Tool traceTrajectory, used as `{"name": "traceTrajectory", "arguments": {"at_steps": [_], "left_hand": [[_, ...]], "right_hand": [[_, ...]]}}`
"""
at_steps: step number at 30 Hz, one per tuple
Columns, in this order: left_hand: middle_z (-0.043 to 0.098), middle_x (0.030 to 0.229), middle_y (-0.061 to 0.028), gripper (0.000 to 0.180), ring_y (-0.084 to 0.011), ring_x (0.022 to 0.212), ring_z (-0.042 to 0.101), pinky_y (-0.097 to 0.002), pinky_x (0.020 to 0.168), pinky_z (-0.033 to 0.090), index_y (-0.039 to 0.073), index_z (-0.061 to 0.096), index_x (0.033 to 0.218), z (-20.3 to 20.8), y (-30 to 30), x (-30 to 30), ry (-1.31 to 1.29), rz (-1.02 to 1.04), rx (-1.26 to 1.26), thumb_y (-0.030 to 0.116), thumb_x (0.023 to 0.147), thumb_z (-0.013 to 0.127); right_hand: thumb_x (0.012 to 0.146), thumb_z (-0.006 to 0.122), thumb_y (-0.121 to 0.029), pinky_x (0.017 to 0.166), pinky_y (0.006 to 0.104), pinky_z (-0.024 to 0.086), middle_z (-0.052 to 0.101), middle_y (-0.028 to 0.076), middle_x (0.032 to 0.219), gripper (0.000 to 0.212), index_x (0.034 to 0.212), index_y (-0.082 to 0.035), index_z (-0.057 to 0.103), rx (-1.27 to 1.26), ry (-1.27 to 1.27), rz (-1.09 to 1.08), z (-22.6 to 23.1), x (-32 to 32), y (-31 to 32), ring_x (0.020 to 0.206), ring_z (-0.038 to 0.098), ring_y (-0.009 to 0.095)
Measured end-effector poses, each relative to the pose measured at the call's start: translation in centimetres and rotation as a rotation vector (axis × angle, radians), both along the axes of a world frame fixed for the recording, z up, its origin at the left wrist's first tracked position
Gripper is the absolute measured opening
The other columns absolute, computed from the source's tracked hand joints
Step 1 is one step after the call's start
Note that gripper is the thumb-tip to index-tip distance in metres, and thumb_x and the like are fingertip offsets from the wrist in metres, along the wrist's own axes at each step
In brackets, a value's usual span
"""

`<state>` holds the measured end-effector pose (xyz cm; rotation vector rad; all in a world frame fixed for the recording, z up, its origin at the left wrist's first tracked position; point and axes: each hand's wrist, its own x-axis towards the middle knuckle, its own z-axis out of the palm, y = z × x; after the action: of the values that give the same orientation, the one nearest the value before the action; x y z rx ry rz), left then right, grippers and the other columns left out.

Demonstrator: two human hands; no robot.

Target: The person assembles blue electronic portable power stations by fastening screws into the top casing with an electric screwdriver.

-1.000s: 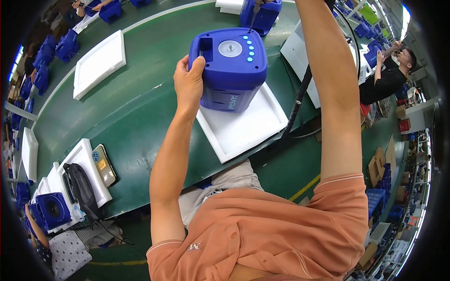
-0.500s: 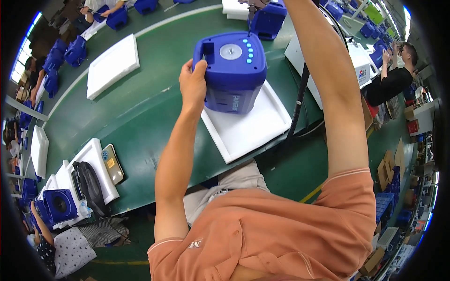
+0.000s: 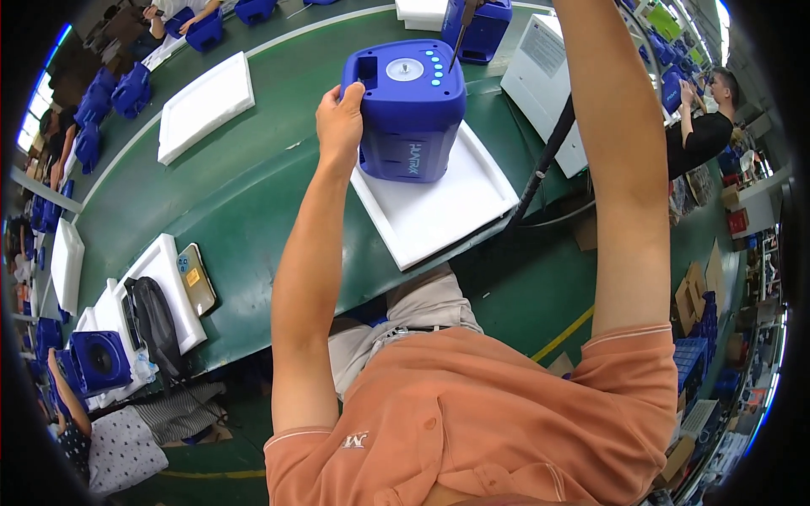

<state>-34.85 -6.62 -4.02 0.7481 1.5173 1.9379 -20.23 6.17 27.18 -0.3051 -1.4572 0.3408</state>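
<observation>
A blue plastic housing (image 3: 413, 114) stands upright on a white foam tray (image 3: 481, 181). Its top carries a pale round disc, a handle slot and a row of light-blue dots. Closed around its left upper edge is my left hand (image 3: 340, 126), thumb at the slot and the other fingers partly hidden. My right arm stretches beyond the upper edge, so the right hand is out of view. A thin dark driver shaft (image 3: 461, 38) slants down to the top's right rim; whether its tip touches a screw I cannot tell.
Behind the housing stands another blue housing (image 3: 479, 34). A white machine (image 3: 544, 80) and a black cable (image 3: 547, 160) are on the right. Leftward lie a foam slab (image 3: 207, 105), a phone (image 3: 197, 278) and a black pouch (image 3: 156, 320). Co-workers sit around the table.
The driver shaft has shifted from the top's back edge to its right rim. My right arm has swung rightward. My left hand keeps its hold, while the whole view has moved slightly.
</observation>
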Motion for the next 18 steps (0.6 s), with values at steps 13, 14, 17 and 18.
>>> {"name": "traceTrajectory", "arguments": {"at_steps": [13,14,17,18], "left_hand": [[0.068,0.118,-0.0167,0.063,-0.0207,0.107,0.064,-0.0313,0.098,0.048,-0.011,0.058,0.131,0.0,-0.3,0.0,0.009,0.009,-0.012,0.036,0.091,0.071],[0.068,0.118,-0.017,0.063,-0.0209,0.108,0.064,-0.0314,0.098,0.048,-0.011,0.057,0.131,-0.1,-0.3,0.0,-0.002,0.001,0.001,0.036,0.091,0.071],[0.068,0.118,-0.0173,0.064,-0.0211,0.108,0.064,-0.0314,0.098,0.048,-0.011,0.056,0.132,-0.1,-0.4,0.0,-0.01,0.001,0.013,0.036,0.092,0.071],[0.068,0.118,-0.0175,0.064,-0.0211,0.109,0.064,-0.0314,0.098,0.048,-0.011,0.056,0.133,-0.1,-0.4,0.0,-0.006,0.009,0.014,0.036,0.092,0.071]], "right_hand": [[0.105,0.057,-0.043,0.044,0.0334,0.04,0.056,0.001,0.055,0.053,0.074,-0.001,0.064,0.051,0.02,0.038,-3.1,-0.7,-1.9,0.046,0.054,0.013],[0.105,0.057,-0.043,0.044,0.0334,0.04,0.056,0.001,0.055,0.053,0.074,-0.001,0.064,0.049,0.016,0.036,-3.3,-0.6,-1.8,0.046,0.054,0.013],[0.106,0.056,-0.04,0.044,0.0325,0.04,0.055,0.001,0.056,0.049,0.078,0.0,0.064,0.066,0.014,0.035,-3.6,-0.8,-1.8,0.048,0.055,0.012],[0.106,0.057,-0.04,0.045,0.0324,0.04,0.054,0.0,0.056,0.049,0.078,0.0,0.063,0.074,0.023,0.058,-3.8,-0.9,-1.9,0.048,0.053,0.012]]}}
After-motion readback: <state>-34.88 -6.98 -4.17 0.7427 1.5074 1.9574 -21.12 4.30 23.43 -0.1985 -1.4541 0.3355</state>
